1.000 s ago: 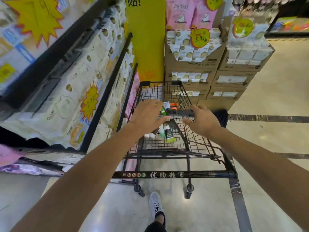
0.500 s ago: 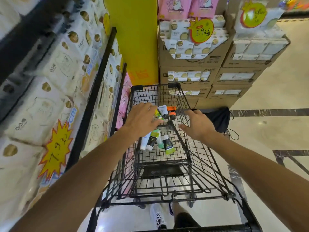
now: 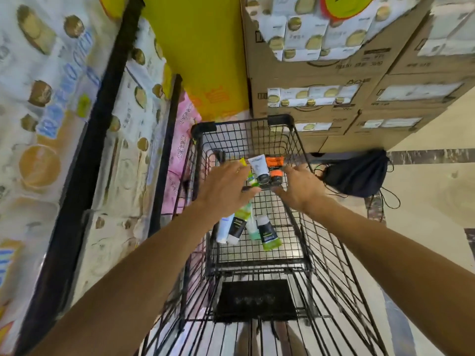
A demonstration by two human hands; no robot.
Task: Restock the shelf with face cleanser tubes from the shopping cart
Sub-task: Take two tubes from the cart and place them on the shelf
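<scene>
Both hands reach into cart. Left hand spread, fingers straight, over tubes. Right hand loosely spread, empty; contact unclear.

Fingertips of left hand behind tubes; shelf cut by left edge, packaging blurred.

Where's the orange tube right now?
The orange tube stands at the far end of the cart, right of the white tube, just ahead of the right hand.
</scene>
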